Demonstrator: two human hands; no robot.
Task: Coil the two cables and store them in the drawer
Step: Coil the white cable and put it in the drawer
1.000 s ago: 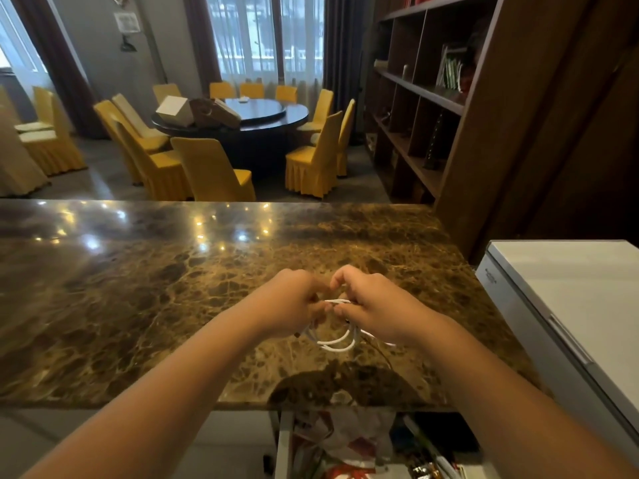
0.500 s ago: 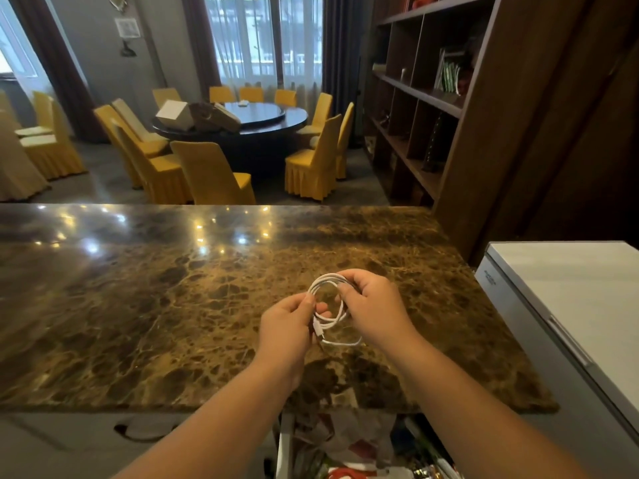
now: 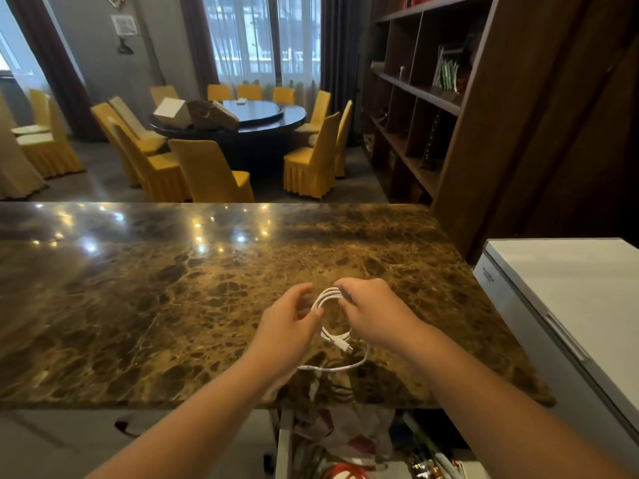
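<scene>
Two bare hands meet over the near-centre of a brown marble tabletop (image 3: 145, 305), w/ a white cable (image 3: 328, 316) between them. Left hand (image 3: 287, 326) sits just left of the coil, fingers (image 3: 304, 292) curled but spread apart, thumb tip touching or nearly touching the coil's left side; not clearly clamped on it, so can't tell if it grips. Coil itself is several loops bunched together, held upright-ish above the stone, approx. centre of frame. A loose tail w/ a plug end hangs down from the loops and curves low toward the tabletop's near edge. Right hand (image 3: 373, 312) is closed on the top right of the coil, fingertips pinching the loops together. Below the tabletop's near edge, an open drawer (image 3: 287, 444) shows, full of mixed clutter incl. something red; the cable isn't in it. Far right, a white appliance (image 3: 570, 299) stands beside the tabletop. Behind: round dark table w/ yellow chairs (image 3: 207, 174), dark wood shelves (image 3: 415, 98) at right.
</scene>
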